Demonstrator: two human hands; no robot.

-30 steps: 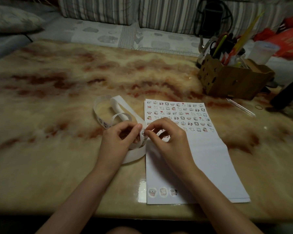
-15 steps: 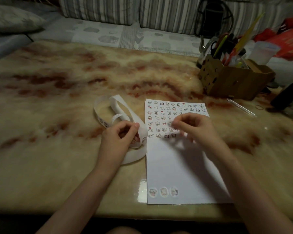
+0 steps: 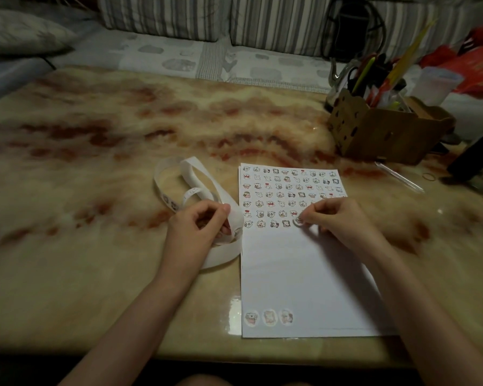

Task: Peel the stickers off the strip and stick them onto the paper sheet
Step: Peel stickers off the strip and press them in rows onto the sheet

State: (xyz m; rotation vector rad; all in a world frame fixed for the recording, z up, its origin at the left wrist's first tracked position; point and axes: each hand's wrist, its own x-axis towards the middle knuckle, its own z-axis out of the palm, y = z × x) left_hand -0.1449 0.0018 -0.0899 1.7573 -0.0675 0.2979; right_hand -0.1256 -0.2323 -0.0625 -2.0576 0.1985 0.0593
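Note:
A white paper sheet (image 3: pixel 299 274) lies on the table with several rows of small cartoon stickers across its top and three larger ones at its bottom left. A curled white sticker strip (image 3: pixel 190 174) lies to its left. My left hand (image 3: pixel 204 227) grips the near end of the strip between thumb and fingers. My right hand (image 3: pixel 338 218) pinches a small round sticker (image 3: pixel 298 220) at its fingertips. The sticker sits at the right end of the lowest sticker row, touching the sheet.
A cardboard box (image 3: pixel 385 132) full of pens and scissors stands at the back right. A clear pen (image 3: pixel 399 176) and a rubber band (image 3: pixel 429 176) lie near it. A dark object (image 3: pixel 474 160) sits at the right edge. A sofa runs behind the table.
My right hand left the strip with a sticker, moved right over the sheet, then came down to the end of the lowest row. My left hand stayed on the strip.

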